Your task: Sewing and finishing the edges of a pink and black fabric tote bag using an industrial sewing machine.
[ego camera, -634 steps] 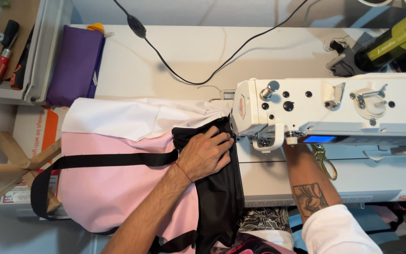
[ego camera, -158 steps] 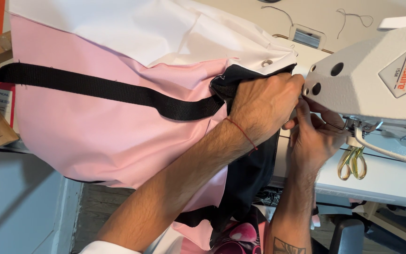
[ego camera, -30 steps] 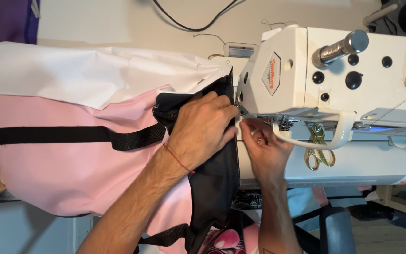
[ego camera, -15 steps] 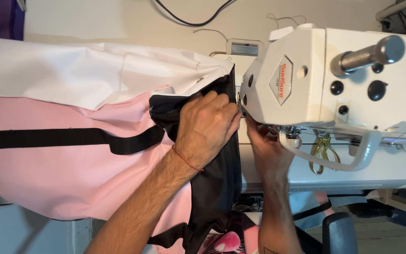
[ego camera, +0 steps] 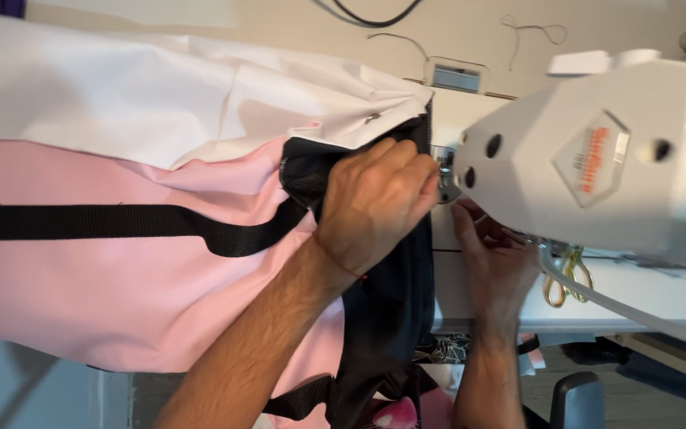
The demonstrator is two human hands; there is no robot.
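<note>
Black cable along the top edge of the frame, loose thread at upper right, small grey plate on the tabletop at upper centre, gold-handled scissors at right, black chair part at lower right

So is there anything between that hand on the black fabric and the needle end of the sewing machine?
Nothing visible. The left hand presses flat on the black fabric, its fingertips right at the sewing machine head. The right hand reaches in beneath the head; the needle itself is hidden there.
</note>
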